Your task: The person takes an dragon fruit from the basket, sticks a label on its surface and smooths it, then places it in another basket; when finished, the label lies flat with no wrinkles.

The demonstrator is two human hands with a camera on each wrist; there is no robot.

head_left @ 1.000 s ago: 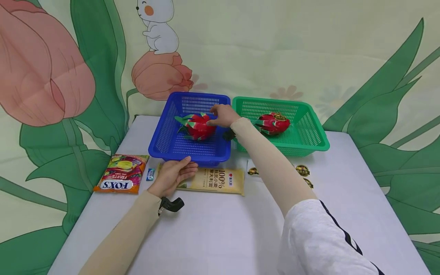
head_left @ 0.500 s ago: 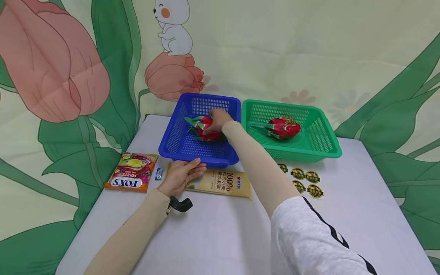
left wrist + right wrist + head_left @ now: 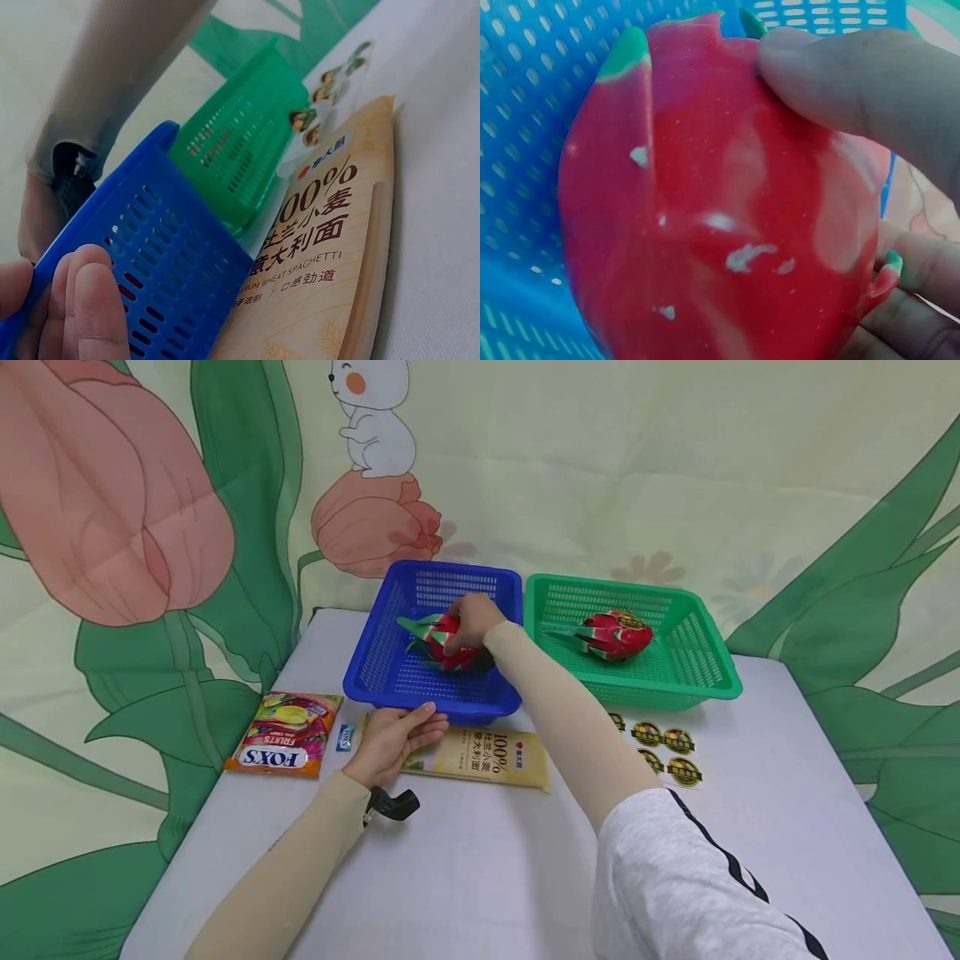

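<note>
In the blue basket lies a red dragon fruit with green leaf tips. My right hand grips this fruit from above. Close up in the right wrist view, the thumb lies across its skin and the other fingers reach round its side. My left hand is at the basket's front, fingers straight. In the left wrist view its fingertips are against the perforated outer wall, with the thumb at the rim. Under that hand a yellow spaghetti packet is partly hidden.
A green basket beside the blue one holds a second dragon fruit. To the left lie a FOX'S candy bag and a small blue wrapped sweet. Round black-and-gold stickers lie at the right, partly behind my right arm.
My right hand has moved from the basket's right side onto the dragon fruit and now grips it. The left hand has stayed at the front rim. The head view has shifted slightly.
</note>
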